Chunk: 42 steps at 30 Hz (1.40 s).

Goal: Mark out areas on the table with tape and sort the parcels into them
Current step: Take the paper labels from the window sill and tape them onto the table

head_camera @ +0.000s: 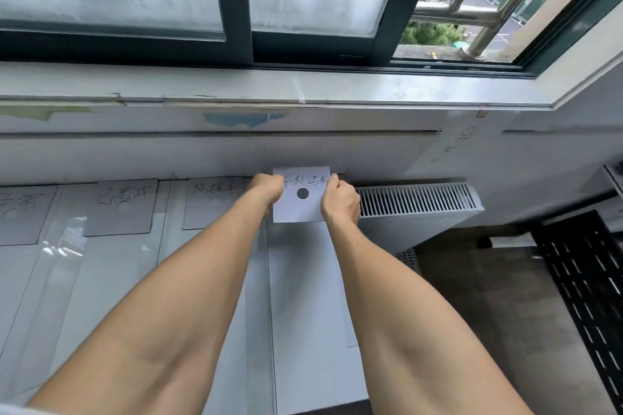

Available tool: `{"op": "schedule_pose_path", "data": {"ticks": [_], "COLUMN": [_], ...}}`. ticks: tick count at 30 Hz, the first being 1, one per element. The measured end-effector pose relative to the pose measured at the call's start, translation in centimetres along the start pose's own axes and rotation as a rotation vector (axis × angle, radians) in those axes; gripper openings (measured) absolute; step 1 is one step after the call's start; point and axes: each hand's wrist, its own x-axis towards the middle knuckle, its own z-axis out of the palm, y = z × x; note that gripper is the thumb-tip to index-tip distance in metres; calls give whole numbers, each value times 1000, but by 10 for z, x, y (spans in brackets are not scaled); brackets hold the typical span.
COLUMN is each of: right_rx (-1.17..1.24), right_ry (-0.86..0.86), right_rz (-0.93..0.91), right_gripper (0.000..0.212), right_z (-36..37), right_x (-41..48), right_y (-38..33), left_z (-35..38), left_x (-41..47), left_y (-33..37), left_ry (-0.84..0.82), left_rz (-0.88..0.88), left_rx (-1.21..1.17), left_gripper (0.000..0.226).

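Observation:
A white paper label (305, 209) with handwritten characters and a black dot is held upright at the far right end of the white table (303, 296). My left hand (268, 190) pinches its upper left corner and my right hand (338, 200) pinches its upper right corner. Three similar grey labels lie flat along the table's far edge: one (210, 204) just left of my hands, one (123, 207) further left, one (22, 216) at the far left. Thin lines and clear tape strips (62, 242) divide the tabletop into areas. No parcels are in view.
A wall and window sill (303, 87) run behind the table, with another handwritten sheet (460, 145) stuck to the wall at right. A white radiator (418, 205) stands right of the table, and a black perforated rack (583, 280) stands on the floor.

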Motion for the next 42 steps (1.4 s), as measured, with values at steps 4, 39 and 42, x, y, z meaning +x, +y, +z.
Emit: {"op": "schedule_pose_path", "data": {"ticks": [4, 39, 42], "right_rx": [-5, 45, 47], "right_ry": [-45, -165, -168], "right_rz": [46, 16, -17], "right_gripper": [50, 55, 54], "right_z": [4, 33, 33], "right_x": [23, 51, 40], "right_y": [14, 21, 9], "left_z": [23, 45, 28], "left_x": [15, 33, 24], "left_y": [2, 17, 17], "left_ry": [-27, 149, 166], "left_rz": [-39, 71, 106], "left_rx": [12, 140, 193], "left_gripper": [12, 29, 35]}}
